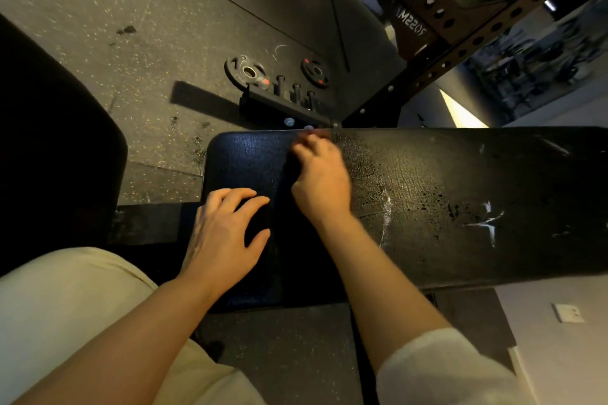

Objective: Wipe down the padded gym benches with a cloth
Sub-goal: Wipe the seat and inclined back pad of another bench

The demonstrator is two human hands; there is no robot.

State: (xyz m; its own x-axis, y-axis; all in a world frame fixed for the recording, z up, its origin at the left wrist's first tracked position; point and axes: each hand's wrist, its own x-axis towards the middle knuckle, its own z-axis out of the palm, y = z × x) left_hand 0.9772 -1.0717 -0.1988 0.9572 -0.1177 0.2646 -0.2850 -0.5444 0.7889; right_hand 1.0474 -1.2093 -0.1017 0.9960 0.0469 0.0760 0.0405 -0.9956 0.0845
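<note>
A long black padded bench [444, 174] runs across the middle, its right part cracked and marked with white scuffs. My left hand [223, 233] rests flat on the smoother left end with its fingers spread. My right hand [322, 181] is on the pad near the far edge; it is blurred and its fingers are bent. A darker strip [289, 256] crosses the bench between my hands. I cannot tell whether it is a dark cloth or a gap between pads. No cloth shows plainly.
Two weight plates [245, 71] [315, 72] and a peg holder [289, 102] lie on the rubber floor beyond the bench. A perforated rack upright [460, 43] rises at the far right. Another dark pad [49, 141] fills the left edge. My beige trouser leg [65, 306] is at bottom left.
</note>
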